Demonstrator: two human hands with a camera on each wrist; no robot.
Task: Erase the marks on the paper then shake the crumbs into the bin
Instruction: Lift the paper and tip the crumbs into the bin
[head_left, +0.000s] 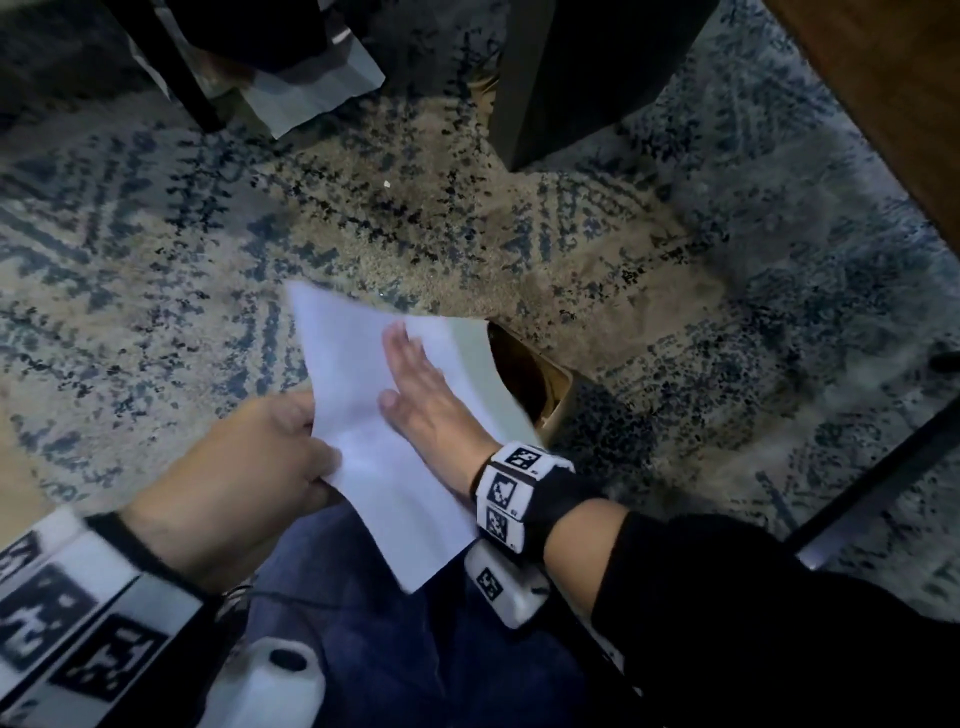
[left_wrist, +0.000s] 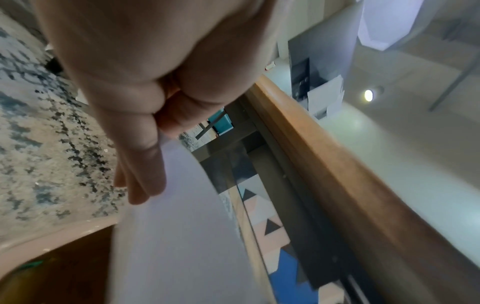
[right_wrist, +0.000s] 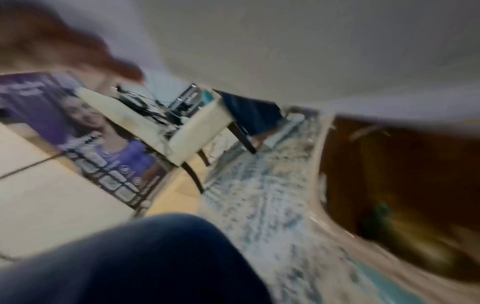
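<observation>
A white sheet of paper (head_left: 363, 415) slants over the open bin (head_left: 558, 415), whose brown inside shows just past the sheet's right edge. My left hand (head_left: 324, 460) pinches the sheet's left edge, thumb on top. Lying flat on the upper face of the sheet is my right hand (head_left: 413, 366), fingers straight. In the left wrist view my left fingers (left_wrist: 140, 164) curl under the paper (left_wrist: 182, 236), with the bin's pale rim (left_wrist: 52, 238) below. The right wrist view is blurred; it shows the bin (right_wrist: 322, 185) from beside and the paper's underside (right_wrist: 285, 51) overhead. No marks are visible on the sheet.
A blue and beige patterned rug (head_left: 467, 218) covers the floor. Dark furniture legs (head_left: 535, 93) stand at the back. A wooden table edge (head_left: 883, 104) runs along the top right, with a black metal leg (head_left: 872, 478) below it. My blue-trousered knees (head_left: 395, 649) are under the paper.
</observation>
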